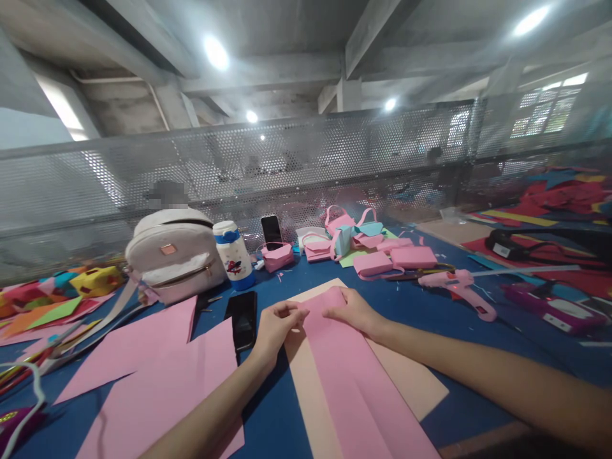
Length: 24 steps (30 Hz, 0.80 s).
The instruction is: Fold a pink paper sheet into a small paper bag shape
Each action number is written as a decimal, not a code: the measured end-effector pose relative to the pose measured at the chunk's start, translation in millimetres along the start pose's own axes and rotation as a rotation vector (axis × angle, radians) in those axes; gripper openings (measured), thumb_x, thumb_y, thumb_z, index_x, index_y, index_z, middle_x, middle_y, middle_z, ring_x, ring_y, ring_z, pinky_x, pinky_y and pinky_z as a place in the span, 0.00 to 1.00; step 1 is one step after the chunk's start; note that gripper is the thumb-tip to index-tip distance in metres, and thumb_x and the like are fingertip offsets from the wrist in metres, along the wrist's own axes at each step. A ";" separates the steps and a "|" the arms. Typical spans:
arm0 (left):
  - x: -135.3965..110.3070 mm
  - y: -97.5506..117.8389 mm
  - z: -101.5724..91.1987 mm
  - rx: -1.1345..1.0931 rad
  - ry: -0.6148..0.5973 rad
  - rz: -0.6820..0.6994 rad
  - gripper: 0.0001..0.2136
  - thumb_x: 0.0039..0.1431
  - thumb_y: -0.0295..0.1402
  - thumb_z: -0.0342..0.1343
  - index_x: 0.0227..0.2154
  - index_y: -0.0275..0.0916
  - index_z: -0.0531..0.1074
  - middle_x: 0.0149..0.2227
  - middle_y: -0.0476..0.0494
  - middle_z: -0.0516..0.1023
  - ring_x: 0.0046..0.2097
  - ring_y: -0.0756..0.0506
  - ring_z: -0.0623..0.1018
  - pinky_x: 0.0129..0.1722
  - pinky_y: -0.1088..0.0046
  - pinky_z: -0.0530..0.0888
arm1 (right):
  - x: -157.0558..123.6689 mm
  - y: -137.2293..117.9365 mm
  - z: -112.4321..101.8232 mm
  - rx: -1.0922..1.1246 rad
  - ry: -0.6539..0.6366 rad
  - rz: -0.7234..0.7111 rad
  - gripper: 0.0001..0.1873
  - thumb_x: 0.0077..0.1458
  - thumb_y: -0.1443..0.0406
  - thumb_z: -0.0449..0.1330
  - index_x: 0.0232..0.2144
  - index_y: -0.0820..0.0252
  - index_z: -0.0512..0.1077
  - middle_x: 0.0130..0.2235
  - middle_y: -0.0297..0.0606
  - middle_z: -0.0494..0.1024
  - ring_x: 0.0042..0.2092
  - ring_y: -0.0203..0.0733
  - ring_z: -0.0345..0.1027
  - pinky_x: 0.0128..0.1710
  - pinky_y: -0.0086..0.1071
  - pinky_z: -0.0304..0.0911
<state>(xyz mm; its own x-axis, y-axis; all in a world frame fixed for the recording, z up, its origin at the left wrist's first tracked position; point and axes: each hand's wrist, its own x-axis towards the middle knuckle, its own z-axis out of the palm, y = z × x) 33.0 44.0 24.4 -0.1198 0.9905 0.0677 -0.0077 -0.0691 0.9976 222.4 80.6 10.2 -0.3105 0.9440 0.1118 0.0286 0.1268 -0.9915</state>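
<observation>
My left hand [278, 328] pinches the left edge of the pink paper strip [351, 376] near its far end, and my right hand [358, 312] grips that end from the other side, thumb on top; from there the strip runs toward five o'clock over a beige sheet [412, 382] on the blue desk [268, 414]. If I pull unevenly, I think the end could skew or crease crookedly, and pinching too hard might dent the paper. The near stretch lies unheld, so it could slide. Around three o'clock from my right hand, the glue gun [461, 290] might burn me if hot and brushed
</observation>
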 end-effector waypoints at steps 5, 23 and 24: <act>-1.0 0.5 2.3 -0.008 0.023 0.088 0.18 0.36 0.35 0.70 0.34 0.34 0.80 0.21 0.49 0.77 0.23 0.51 0.75 0.23 0.79 0.71 | -1.0 -5.1 0.4 0.054 -0.004 0.033 0.20 0.36 0.61 0.70 0.33 0.61 0.71 0.32 0.35 0.78 0.35 0.44 0.72 0.34 0.34 0.68; -2.0 3.6 -0.6 0.034 0.036 0.175 0.11 0.41 0.34 0.67 0.30 0.36 0.82 0.28 0.42 0.82 0.28 0.48 0.77 0.28 0.77 0.71 | -2.2 -5.6 -2.3 0.078 0.013 0.031 0.24 0.35 0.58 0.71 0.35 0.62 0.71 0.34 0.38 0.79 0.37 0.46 0.73 0.35 0.35 0.68; -1.8 3.6 -1.1 0.029 0.036 0.176 0.11 0.41 0.34 0.67 0.31 0.36 0.82 0.28 0.42 0.82 0.28 0.48 0.76 0.27 0.77 0.71 | -2.3 -5.6 -2.2 0.077 0.012 0.030 0.24 0.36 0.57 0.71 0.35 0.62 0.71 0.35 0.38 0.79 0.37 0.46 0.73 0.35 0.35 0.68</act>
<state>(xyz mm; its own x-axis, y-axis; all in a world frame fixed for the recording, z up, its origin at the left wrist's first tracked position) 32.2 41.9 27.8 -0.1518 0.9585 0.2413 0.0454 -0.2371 0.9704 225.0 78.3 15.6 -0.2990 0.9507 0.0825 -0.0360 0.0751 -0.9965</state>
